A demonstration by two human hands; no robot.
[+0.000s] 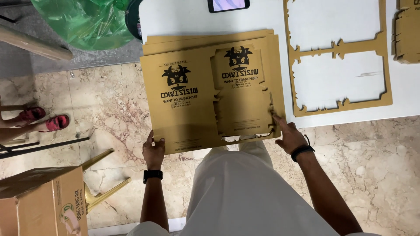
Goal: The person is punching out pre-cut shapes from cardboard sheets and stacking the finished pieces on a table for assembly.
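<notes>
A stack of tan die-cut cardboard sheets (pixel 183 109) with black printed logos overhangs the near edge of a white table (pixel 183 17). My left hand (pixel 154 150) grips the stack's near left edge. My right hand (pixel 286 133) presses its fingers on the near right edge of the stack, beside a partly punched-out box blank (pixel 240 94) in the top sheet. Both wrists wear dark bands.
A leftover cardboard frame with two cut-out openings (pixel 339 54) lies to the right on the table, with more cardboard pieces (pixel 407 30) at the far right. A phone (pixel 228 5) lies at the back. On the marble floor: an open carton (pixel 43 201), a green plastic bag (pixel 85 19), another person's feet in red sandals (pixel 43 120).
</notes>
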